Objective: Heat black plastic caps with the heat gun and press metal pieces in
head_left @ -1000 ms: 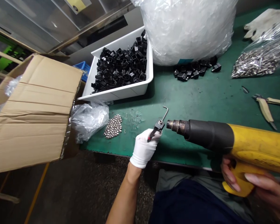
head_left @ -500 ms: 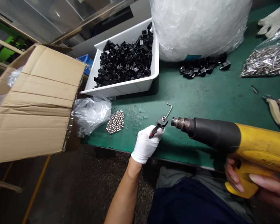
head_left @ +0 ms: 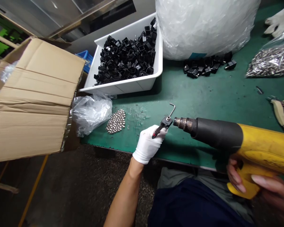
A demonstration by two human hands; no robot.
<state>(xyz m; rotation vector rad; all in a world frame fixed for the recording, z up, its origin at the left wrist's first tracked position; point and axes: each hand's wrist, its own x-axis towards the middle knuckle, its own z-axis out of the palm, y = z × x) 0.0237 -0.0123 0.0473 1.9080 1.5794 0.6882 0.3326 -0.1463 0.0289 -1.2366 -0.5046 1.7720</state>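
Note:
In a white glove, my left hand [head_left: 148,143] is closed round a small black-handled tool [head_left: 158,130] with a red mark. At its far end sits a black plastic piece [head_left: 167,122] with a round metal fitting [head_left: 168,118], and a bent metal rod [head_left: 172,108] sticks out beyond it. My bare right hand [head_left: 269,189] grips the handle of a yellow heat gun [head_left: 265,142]. The gun's stepped metal nozzle [head_left: 183,123] points left, very close to the black piece but apart from it.
A white bin [head_left: 123,88] of black plastic parts stands behind. Loose black parts [head_left: 208,66] lie beside a large plastic bag [head_left: 208,25]. Metal fittings [head_left: 115,121] lie left, more in a bag [head_left: 272,60] at right, near pliers [head_left: 279,115]. A cardboard box [head_left: 35,104] borders the left.
The view has shifted slightly. My left hand has moved the black piece a little to the right, nearer the nozzle. Both hands keep their holds.

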